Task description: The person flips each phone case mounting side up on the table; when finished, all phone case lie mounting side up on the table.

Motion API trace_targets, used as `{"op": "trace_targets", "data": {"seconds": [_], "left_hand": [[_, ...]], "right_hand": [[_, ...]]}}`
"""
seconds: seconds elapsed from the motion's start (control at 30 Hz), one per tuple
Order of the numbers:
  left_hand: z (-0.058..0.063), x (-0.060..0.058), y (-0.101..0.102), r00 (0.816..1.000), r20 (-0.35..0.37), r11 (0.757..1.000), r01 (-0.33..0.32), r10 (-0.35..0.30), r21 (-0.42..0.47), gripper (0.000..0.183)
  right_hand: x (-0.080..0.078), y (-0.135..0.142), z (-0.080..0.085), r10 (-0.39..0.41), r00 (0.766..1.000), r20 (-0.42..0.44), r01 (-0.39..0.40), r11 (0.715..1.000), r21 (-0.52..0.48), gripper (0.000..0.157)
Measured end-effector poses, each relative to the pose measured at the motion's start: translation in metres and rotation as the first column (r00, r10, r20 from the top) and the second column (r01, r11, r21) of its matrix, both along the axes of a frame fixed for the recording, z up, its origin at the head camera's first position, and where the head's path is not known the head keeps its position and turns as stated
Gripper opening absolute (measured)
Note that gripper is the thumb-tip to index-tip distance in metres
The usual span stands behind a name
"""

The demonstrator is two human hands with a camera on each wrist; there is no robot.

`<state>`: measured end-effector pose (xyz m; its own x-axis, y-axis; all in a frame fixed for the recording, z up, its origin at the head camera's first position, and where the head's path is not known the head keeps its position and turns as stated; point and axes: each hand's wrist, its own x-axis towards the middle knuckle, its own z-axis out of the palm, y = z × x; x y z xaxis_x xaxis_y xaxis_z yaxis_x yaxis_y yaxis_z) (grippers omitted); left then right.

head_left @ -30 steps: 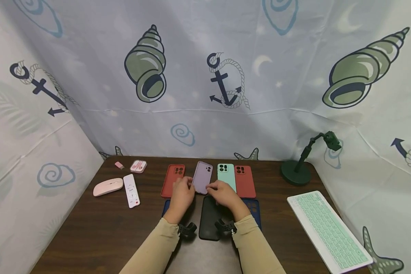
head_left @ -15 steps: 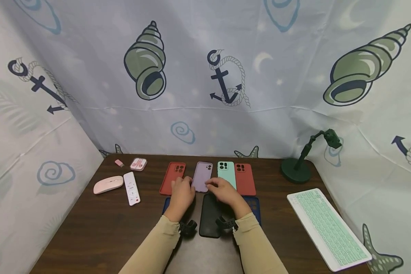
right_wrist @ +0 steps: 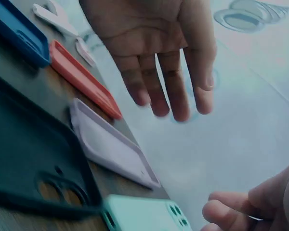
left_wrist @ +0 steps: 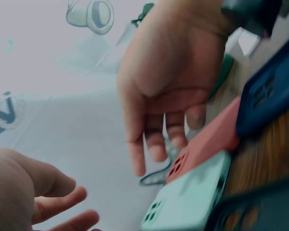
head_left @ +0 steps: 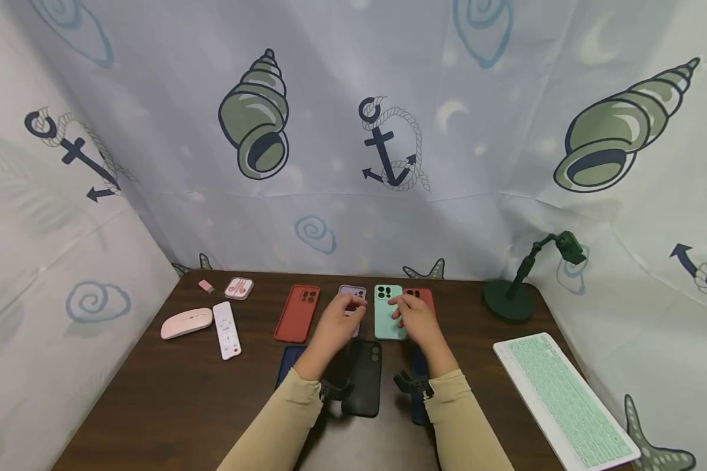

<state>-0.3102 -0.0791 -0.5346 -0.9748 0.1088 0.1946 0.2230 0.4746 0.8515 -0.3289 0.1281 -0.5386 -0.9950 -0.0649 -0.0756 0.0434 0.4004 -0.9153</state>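
Hanging behind everything: pale backdrop (head_left: pixel 477 216), printed with shells, anchors and swirls. In front: dark wooden tabletop (head_left: pixel 171 405). Angled along the right side: white keyboard (head_left: pixel 565 399) with mint keys, legends too small to read. Further back: dark green lamp (head_left: pixel 509 299).

Near the middle: left hand (head_left: pixel 337 322), loosely open, fingers slightly bent and apart, reaching over the purple case (right_wrist: pixel 113 144) and partly covering it in the head view. Opposite: right hand (head_left: pixel 419 320), equally loose, fingers spread a little, near the right edge of the mint case (head_left: pixel 387 320) and in front of the right red case (head_left: pixel 422 296). Cannot tell any contact there. Compared with half a second ago: both hands farther right, away from the sides of the purple case; left red case (head_left: pixel 297 314) now in full sight, likewise the camera opening of the black case (head_left: pixel 365 386), between the wrists. Partly hidden by the arms: left blue case (head_left: pixel 287 363) and right blue case (head_left: pixel 417 411).

Grouped at left: pale pink mouse (head_left: pixel 186 323), white bar (head_left: pixel 226 330) with unreadable markings and a red dot, pink-and-white box (head_left: pixel 238 288), small pink piece (head_left: pixel 206 286).
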Motion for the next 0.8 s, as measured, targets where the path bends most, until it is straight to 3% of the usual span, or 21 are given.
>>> {"op": "trace_targets", "data": {"seconds": [0.07,0.23,0.43,0.6,0.8], "left_hand": [[-0.002,-0.002,0.013,0.999,0.027,0.998,0.021,-0.023,0.053,0.023],[-0.013,-0.006,0.041,0.997,0.08,0.987,0.002,-0.015,0.163,0.024],[-0.038,-0.005,0.053,0.994,0.079,0.962,0.047,-0.071,0.27,0.034],[-0.055,-0.008,0.051,0.994,0.081,0.966,0.051,-0.074,0.253,0.047],[-0.058,-0.009,0.047,0.995,0.087,0.975,0.036,-0.056,0.221,0.055]], "right_hand": [[-0.002,0.009,-0.002,-0.034,0.999,0.002,0.034,0.999,0.004,0.04],[-0.004,0.024,-0.008,-0.096,0.995,0.028,0.098,0.994,-0.045,0.039],[-0.004,0.029,-0.011,-0.101,0.988,0.119,0.111,0.99,-0.081,0.037],[-0.004,0.028,-0.018,-0.104,0.989,0.109,0.104,0.995,0.0,0.041],[-0.004,0.023,-0.024,-0.034,0.998,0.06,0.024,0.986,0.164,0.05]]}}
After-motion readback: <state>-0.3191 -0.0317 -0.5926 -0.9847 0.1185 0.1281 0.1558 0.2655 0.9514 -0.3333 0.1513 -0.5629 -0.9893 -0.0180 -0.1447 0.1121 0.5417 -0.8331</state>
